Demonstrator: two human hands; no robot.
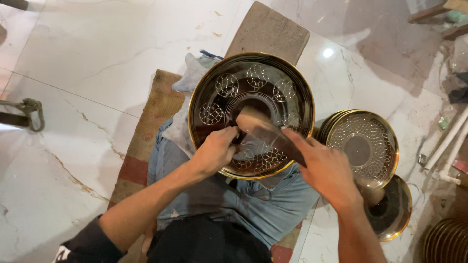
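Item, nearest: a seated person in blue jeans, legs folded on a striped woven mat over a white marble floor.

Item, on the lap: a large round dark plate with a gold rim and engraved circular flower motifs, tilted up toward the person, its far edge leaning near a worn wooden block; a pale cloth lies under its left side.

Item: left hand — fingers curled tight round a small tool at the plate's near centre; the tip is hidden by the fist. Right hand — closed on the handle of a flat wooden mallet, blurred, its head above the tool.

Judgement on method: the plate wants firm bracing against the knees, the tool held steady on the line of the pattern, and light, even blows so the groove stays clean.

Item, right: a stack of engraved gold-rimmed plates; nearer, another dark plate.
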